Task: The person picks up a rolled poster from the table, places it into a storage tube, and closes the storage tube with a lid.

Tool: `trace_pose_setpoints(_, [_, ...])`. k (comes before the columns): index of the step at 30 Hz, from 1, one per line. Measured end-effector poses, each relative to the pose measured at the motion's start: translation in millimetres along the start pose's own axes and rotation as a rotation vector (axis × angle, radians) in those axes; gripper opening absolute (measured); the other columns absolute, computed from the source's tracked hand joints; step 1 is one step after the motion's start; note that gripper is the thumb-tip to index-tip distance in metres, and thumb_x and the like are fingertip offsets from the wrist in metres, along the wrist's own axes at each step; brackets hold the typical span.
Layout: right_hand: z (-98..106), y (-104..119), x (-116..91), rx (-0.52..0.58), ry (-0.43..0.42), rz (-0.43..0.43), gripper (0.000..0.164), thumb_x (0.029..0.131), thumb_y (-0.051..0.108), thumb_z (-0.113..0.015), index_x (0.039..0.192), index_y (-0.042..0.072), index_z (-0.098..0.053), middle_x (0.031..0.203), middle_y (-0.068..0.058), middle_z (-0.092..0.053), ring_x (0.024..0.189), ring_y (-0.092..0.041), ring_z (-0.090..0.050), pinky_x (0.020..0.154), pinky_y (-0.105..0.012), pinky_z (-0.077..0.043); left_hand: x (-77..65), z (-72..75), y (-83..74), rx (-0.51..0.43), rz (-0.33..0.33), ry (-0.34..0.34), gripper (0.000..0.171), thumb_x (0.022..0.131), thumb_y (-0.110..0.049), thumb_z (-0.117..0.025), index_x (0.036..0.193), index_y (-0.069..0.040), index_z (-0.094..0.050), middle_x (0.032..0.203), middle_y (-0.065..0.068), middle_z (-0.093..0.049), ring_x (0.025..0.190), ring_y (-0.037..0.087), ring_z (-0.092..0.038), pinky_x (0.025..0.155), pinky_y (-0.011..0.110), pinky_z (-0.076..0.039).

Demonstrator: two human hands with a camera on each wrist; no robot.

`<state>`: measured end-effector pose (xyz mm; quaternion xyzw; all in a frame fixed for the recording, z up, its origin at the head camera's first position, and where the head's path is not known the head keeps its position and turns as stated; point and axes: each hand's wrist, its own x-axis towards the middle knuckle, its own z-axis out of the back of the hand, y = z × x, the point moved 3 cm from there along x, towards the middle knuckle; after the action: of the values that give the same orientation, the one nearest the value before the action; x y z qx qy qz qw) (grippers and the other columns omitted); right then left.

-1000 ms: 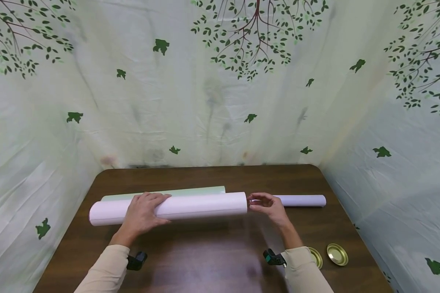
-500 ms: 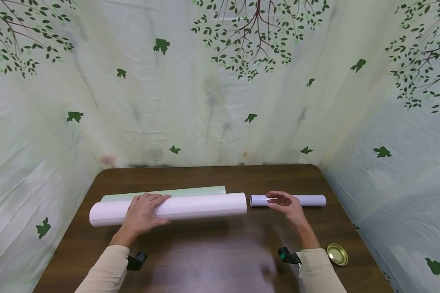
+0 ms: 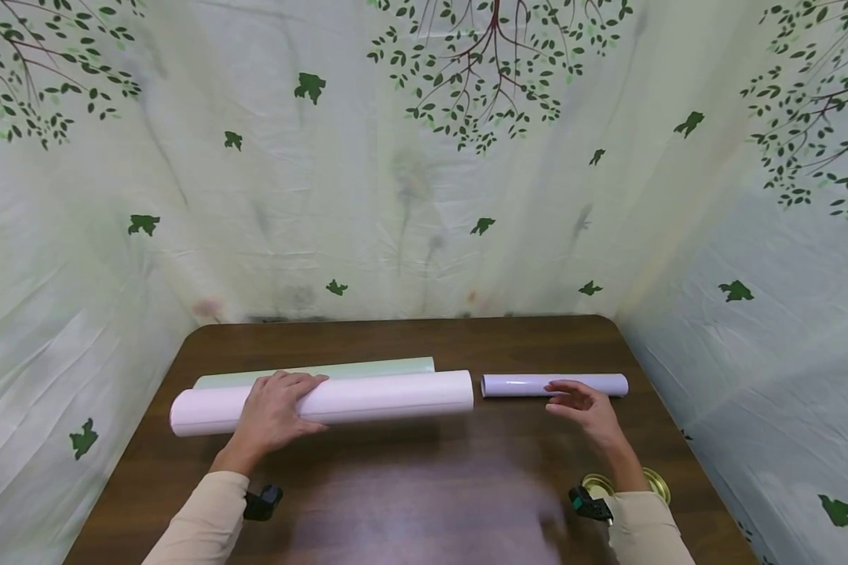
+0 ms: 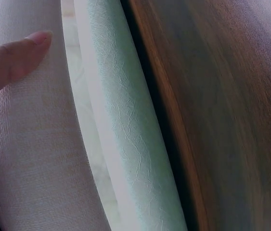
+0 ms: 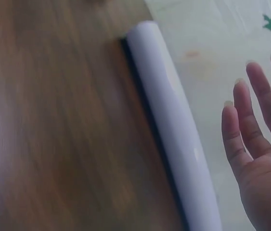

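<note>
Nearest: the cuffs of a left sleeve (image 3: 201,514) and a right sleeve (image 3: 646,526), each with a small black wrist camera beside it, left camera (image 3: 263,504) and right camera (image 3: 588,504). Near the right wrist, a first gold disc (image 3: 596,482) and a second gold disc (image 3: 656,484), both shallow and round, each partly hidden by the arm.

Hands: the left hand (image 3: 274,412) grips the pinkish-white roll (image 3: 396,395) left of its middle, thumb on the near side; the roll lies level across the tabletop (image 3: 396,486). Cannot tell whether it is slightly raised. The right hand (image 3: 588,416) holds nothing, fingers loosely extended, just in front of the lilac-white roll (image 3: 516,385); the right wrist view shows the two apart.

The lilac-white roll rests to the right, a narrow gap from the pinkish-white roll's end. Just behind the latter, the pale green roll (image 3: 389,366), mostly hidden, lies nearly parallel.

Progress, as judged: all three rolls are rolled up, none spread out; one is in hand, not yet released, and handling of the other two is not under way.

Farthest: a pale backdrop (image 3: 424,196) with printed leaves and branches.
</note>
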<state>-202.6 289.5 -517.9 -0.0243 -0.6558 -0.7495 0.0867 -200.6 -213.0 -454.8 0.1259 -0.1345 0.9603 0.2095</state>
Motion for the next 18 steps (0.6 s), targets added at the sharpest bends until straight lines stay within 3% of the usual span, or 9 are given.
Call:
trace_pose_setpoints(5, [18.7, -3.5, -11.5, -0.011, -0.031, -0.019, 0.046, 0.083, -0.003, -0.071, 0.123, -0.017, -0.051, 0.112, -0.012, -0.068, 0.096, -0.013, -0.066, 0.079, -0.023, -0.053, 0.2, 0.5, 0.2, 0.003, 0.000, -0.003, 0.074, 0.057, -0.039, -0.090, 0.121, -0.011, -0.067, 0.112, 0.009, -0.068, 0.103, 0.032, -0.058, 0.087, 0.054, -0.039])
trace_pose_setpoints(8, [30.0, -5.1, -20.4, 0.019, -0.057, -0.037, 0.047, 0.083, -0.004, -0.070, 0.124, -0.018, -0.050, 0.112, -0.009, -0.068, 0.098, -0.013, -0.066, 0.081, -0.022, -0.052, -0.8, 0.6, 1.4, 0.006, -0.005, -0.005, 0.074, 0.056, -0.039, -0.090, 0.121, -0.012, -0.067, 0.112, 0.008, -0.068, 0.102, 0.032, -0.059, 0.086, 0.053, -0.040])
trace_pose_setpoints(18, [68.7, -11.3, -47.2, -0.068, -0.069, -0.031, 0.046, 0.087, -0.002, -0.067, 0.127, -0.014, -0.049, 0.116, 0.007, -0.066, 0.106, -0.007, -0.061, 0.082, -0.018, -0.049, -2.8, 3.0, 2.2, 0.012, -0.014, -0.037, 0.074, 0.054, -0.038, -0.091, 0.119, -0.012, -0.068, 0.110, 0.008, -0.068, 0.101, 0.032, -0.059, 0.085, 0.053, -0.040])
